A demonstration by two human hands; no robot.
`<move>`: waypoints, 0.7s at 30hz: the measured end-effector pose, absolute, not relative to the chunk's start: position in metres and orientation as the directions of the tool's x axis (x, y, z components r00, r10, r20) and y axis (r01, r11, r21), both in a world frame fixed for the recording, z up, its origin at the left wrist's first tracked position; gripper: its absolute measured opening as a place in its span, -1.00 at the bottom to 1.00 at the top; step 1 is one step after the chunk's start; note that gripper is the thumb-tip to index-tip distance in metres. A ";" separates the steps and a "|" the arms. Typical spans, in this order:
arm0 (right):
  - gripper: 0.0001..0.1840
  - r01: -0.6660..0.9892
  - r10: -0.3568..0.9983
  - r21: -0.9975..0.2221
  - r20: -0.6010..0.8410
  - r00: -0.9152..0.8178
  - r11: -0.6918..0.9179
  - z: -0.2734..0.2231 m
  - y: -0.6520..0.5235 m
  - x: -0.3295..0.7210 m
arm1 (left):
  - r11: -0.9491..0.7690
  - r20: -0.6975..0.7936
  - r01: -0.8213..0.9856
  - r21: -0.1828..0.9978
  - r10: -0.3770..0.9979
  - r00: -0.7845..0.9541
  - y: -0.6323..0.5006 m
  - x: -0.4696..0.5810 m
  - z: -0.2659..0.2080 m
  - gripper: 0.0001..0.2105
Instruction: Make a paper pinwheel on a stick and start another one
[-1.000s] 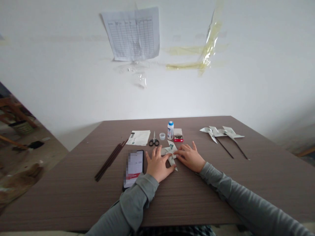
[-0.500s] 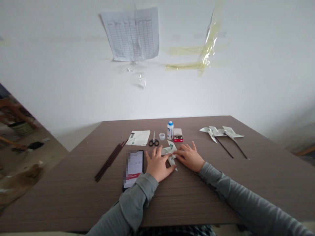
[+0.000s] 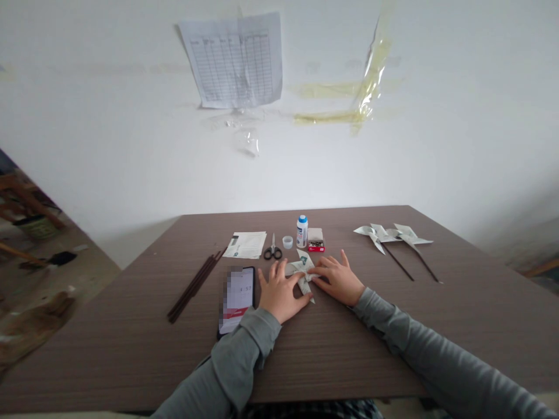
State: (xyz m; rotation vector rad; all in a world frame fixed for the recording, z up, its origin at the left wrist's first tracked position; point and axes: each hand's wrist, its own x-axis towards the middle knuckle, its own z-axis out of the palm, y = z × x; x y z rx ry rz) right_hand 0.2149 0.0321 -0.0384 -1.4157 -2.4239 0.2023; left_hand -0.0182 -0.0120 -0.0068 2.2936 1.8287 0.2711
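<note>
Two hands at a paper pinwheel (image 3: 304, 260), lower centre of the frame.
The left hand (image 3: 279, 295), spread wide, presses it flat, seemingly to keep folds down; fingertips of the right hand (image 3: 339, 281) touch its middle, pinching or not I can't tell. The phone (image 3: 239, 295), lower left of centre, shows "57"; the bottle's (image 3: 301, 231) lettering is illegible.

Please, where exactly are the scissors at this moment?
In the head view, the scissors lie on the table just left of centre, between the paper sheets and the small translucent cup, beyond the left hand.
</note>
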 end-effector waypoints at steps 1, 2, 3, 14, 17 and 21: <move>-0.62 0.824 0.871 -0.284 0.195 -0.451 0.490 -0.037 0.032 0.214 | -0.222 0.031 0.938 0.267 0.975 0.222 -0.012 -0.018 -0.007 -0.39; -0.61 0.828 0.876 -0.285 0.181 -0.448 0.482 -0.036 0.031 0.213 | -0.227 0.041 0.936 0.268 0.974 0.224 -0.012 -0.019 -0.008 -0.38; -0.60 0.833 0.881 -0.285 0.167 -0.443 0.473 -0.035 0.031 0.212 | -0.233 0.050 0.935 0.269 0.972 0.228 -0.012 -0.019 -0.008 -0.38; -0.60 0.827 0.861 -0.252 0.232 -0.452 0.502 -0.044 0.033 0.213 | -0.231 0.016 0.941 0.249 0.972 0.235 -0.012 -0.018 -0.004 -0.42; -0.60 0.821 0.855 -0.252 0.246 -0.457 0.512 -0.045 0.033 0.214 | -0.233 0.018 0.940 0.251 0.971 0.237 -0.012 -0.017 -0.004 -0.42; -0.60 0.828 0.869 -0.269 0.220 -0.444 0.492 -0.043 0.033 0.212 | -0.236 0.034 0.935 0.266 0.971 0.236 -0.012 -0.018 -0.006 -0.42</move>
